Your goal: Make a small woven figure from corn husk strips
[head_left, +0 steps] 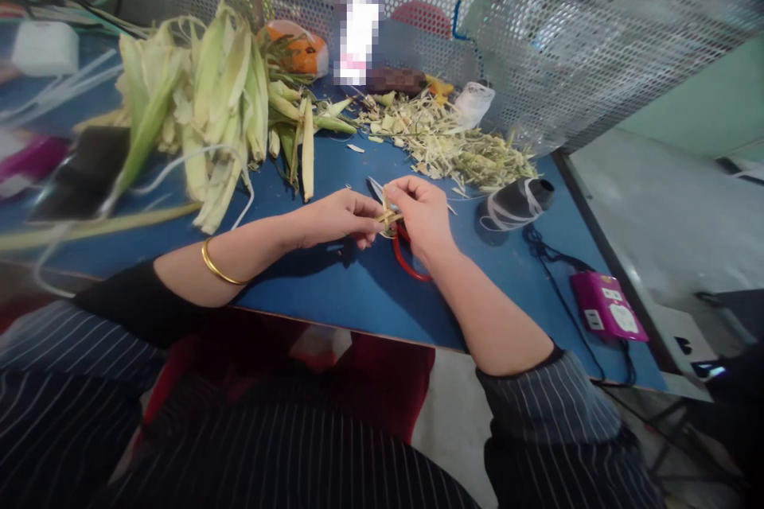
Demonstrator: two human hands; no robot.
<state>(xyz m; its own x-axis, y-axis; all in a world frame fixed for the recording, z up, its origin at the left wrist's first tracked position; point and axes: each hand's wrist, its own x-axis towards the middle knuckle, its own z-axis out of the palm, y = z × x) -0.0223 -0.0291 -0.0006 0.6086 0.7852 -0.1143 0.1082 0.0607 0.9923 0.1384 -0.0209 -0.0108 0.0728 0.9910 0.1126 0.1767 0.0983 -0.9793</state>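
Between the fingertips of both hands is a small piece made of pale corn husk strips [389, 217], crossed over one another. My left hand [349, 216] pinches its left side with thumb and fingers. From the other side, my right hand [419, 215] grips its upper and right part. Red-handled scissors [411, 266] lie on the blue table beneath my right hand, their blades partly hidden by it. Farther back on the left lies a large bunch of corn husks [220, 95]. Trimmed husk scraps [430, 131] are heaped behind my hands.
A dark thread cone [516, 203] wound with white string lies to the right. Beyond it a purple power socket block [607, 304] sits with its cable near the table's right edge. A perforated metal screen [507, 32] borders the back. An orange package [298, 48] stands behind the husks.
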